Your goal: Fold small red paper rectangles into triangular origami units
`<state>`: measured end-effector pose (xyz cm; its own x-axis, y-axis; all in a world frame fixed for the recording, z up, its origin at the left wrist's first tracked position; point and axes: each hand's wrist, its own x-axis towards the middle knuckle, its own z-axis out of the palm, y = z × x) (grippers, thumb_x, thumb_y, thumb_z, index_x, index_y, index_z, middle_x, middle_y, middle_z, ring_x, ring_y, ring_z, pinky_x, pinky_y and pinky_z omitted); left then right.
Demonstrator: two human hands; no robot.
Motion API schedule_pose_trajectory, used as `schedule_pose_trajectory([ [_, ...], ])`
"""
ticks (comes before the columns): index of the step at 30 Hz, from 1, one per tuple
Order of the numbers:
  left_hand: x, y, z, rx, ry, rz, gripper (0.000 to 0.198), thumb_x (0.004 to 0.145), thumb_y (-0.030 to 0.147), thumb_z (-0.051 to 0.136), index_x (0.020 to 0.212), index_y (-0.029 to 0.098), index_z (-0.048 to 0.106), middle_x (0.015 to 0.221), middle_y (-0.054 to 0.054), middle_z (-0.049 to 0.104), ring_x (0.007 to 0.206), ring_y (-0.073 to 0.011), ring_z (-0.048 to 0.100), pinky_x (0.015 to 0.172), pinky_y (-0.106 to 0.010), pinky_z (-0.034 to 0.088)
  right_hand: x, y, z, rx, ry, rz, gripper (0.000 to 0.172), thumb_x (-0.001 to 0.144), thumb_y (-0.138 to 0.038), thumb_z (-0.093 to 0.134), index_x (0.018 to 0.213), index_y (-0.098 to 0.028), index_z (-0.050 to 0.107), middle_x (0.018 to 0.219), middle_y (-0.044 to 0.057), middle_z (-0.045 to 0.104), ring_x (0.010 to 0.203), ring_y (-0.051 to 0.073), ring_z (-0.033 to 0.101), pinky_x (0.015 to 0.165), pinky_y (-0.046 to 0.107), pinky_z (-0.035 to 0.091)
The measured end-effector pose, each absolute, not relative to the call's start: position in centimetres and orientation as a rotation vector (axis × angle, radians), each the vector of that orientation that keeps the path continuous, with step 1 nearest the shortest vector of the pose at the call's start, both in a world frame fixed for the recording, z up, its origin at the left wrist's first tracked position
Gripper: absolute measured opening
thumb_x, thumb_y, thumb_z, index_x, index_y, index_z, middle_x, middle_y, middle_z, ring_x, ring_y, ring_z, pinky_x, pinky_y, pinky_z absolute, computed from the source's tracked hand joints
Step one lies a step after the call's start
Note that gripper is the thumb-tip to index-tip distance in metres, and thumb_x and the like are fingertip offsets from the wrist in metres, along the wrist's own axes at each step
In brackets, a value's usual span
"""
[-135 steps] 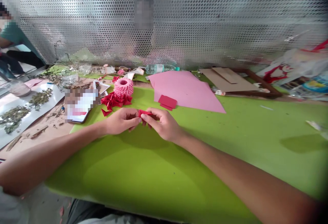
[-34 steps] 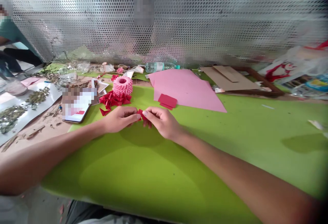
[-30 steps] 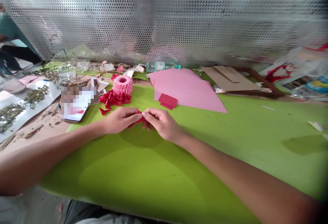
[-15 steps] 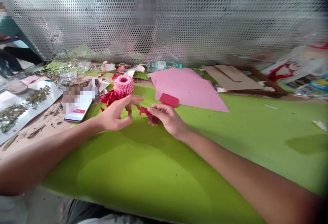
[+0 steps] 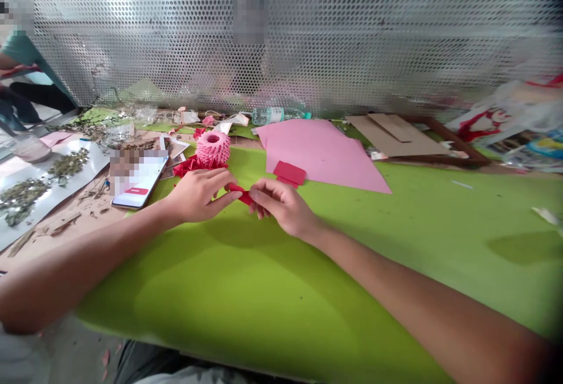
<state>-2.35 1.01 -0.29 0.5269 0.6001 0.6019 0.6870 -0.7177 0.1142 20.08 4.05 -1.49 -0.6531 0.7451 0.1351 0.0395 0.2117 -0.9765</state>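
A small folded strip of red paper (image 5: 241,193) lies between my hands, pinched by my left hand (image 5: 197,195) at one end and my right hand (image 5: 279,207) at the other. Just beyond my left hand stands a pink modular origami vase (image 5: 213,147), with a heap of red folded paper triangles (image 5: 189,167) around its base. Beyond my right hand, a small stack of red paper rectangles (image 5: 289,173) rests on a large pink sheet (image 5: 321,155). Both hands are over a green tabletop (image 5: 246,290).
A smartphone (image 5: 138,177) lies left of my hands, beside a foil sheet with dried leaves (image 5: 48,179). A water bottle (image 5: 268,115) and cardboard pieces (image 5: 396,143) lie at the back, before a perforated metal screen (image 5: 352,38). A person (image 5: 21,50) stands beyond it, far left.
My left hand, spread open half a second ago, has closed back onto the red strip. The strip now stretches between both hands.
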Motion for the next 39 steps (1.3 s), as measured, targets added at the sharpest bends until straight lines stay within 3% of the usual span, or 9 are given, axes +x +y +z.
schedule_pose_trajectory([
  [4,-2.4,1.2,-0.3,-2.808,-1.131,-0.779,0.031,0.103,0.035,0.043,0.092,0.016,0.065,0.078,-0.004,0.068,0.067,-0.0143,0.065,0.059,-0.023,0.043,20.3,3.9,-1.6,-0.744,-1.946,1.376,0.029,0.094,-0.046,0.061,0.086,-0.018,0.063,0.072,0.001,0.066,0.059,0.012,0.059,0.056,0.025,0.048],
  [8,-2.5,1.2,-0.3,-2.823,-1.118,-0.818,0.03,0.101,0.039,0.048,0.094,0.015,0.065,0.077,-0.004,0.069,0.065,-0.0146,0.064,0.059,-0.023,0.044,20.4,3.8,-1.4,-0.751,-1.928,1.331,0.028,0.093,-0.044,0.061,0.082,-0.018,0.061,0.069,0.001,0.065,0.058,0.012,0.059,0.056,0.025,0.047],
  [18,-2.5,1.2,-0.9,-2.686,-0.947,-1.059,0.019,0.096,0.024,0.053,0.087,0.015,0.067,0.074,-0.004,0.068,0.064,-0.0141,0.062,0.06,-0.024,0.045,20.2,3.6,-1.3,-0.671,-1.843,1.495,0.029,0.093,-0.046,0.062,0.084,-0.019,0.062,0.068,-0.001,0.065,0.057,0.01,0.058,0.056,0.023,0.047],
  [23,-2.6,1.4,-1.0,-2.891,-1.112,-0.957,0.028,0.098,0.033,0.051,0.086,0.013,0.067,0.065,-0.002,0.065,0.051,-0.0104,0.055,0.051,-0.021,0.04,20.1,3.7,-1.6,-0.661,-1.818,1.519,0.027,0.093,-0.045,0.061,0.083,-0.019,0.061,0.066,-0.001,0.065,0.056,0.01,0.057,0.055,0.023,0.047],
  [26,-2.5,1.4,-1.0,-2.963,-1.114,-0.889,0.035,0.101,0.032,0.045,0.081,0.013,0.066,0.071,-0.004,0.069,0.054,-0.0104,0.056,0.053,-0.021,0.04,20.1,3.6,-1.5,-0.672,-1.833,1.504,0.028,0.093,-0.046,0.06,0.083,-0.02,0.06,0.066,-0.001,0.065,0.057,0.012,0.059,0.056,0.025,0.048],
  [32,-2.1,1.1,-0.8,-3.04,-1.128,-1.055,0.035,0.101,0.032,0.047,0.08,0.013,0.067,0.067,-0.004,0.068,0.054,-0.0101,0.055,0.053,-0.02,0.041,20.2,2.9,-0.9,-0.784,-2.061,0.989,0.028,0.095,-0.041,0.057,0.079,-0.019,0.061,0.067,0.001,0.063,0.054,0.012,0.054,0.052,0.026,0.042],
  [39,-2.1,1.1,-0.9,-2.994,-1.312,-1.305,0.04,0.101,0.035,0.049,0.072,0.012,0.065,0.058,-0.001,0.062,0.051,-0.0088,0.054,0.05,-0.018,0.04,20.0,3.2,-1.5,-0.593,-1.783,1.52,0.031,0.1,-0.049,0.05,0.091,-0.021,0.062,0.078,0.001,0.068,0.06,0.012,0.06,0.054,0.025,0.05],
])
